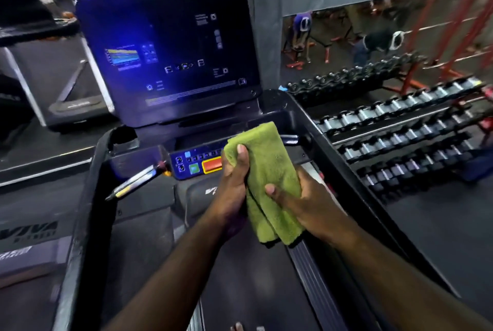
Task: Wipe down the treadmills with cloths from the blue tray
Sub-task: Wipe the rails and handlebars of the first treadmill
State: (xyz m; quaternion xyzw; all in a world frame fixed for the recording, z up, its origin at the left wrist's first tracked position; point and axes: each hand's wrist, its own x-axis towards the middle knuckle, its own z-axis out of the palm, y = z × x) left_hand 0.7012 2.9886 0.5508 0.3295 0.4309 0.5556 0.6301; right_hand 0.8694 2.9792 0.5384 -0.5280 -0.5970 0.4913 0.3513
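I stand on a black treadmill (269,285) and face its lit console screen (170,55). A folded green cloth (266,168) is held upright between both hands, just in front of the blue button panel (196,164). My left hand (233,184) grips the cloth's left edge, thumb pressed on its upper part. On the lower right side, my right hand (298,200) grips the cloth with the thumb across its front. The cloth's top covers part of the console ledge. No blue tray is in view.
The left handrail (90,197) and right handrail (344,170) run along both sides. A short silver grip bar (133,182) juts out at the left. Dumbbell racks (400,128) line the right. Another treadmill (29,234) stands at the left. People show in a mirror, far right.
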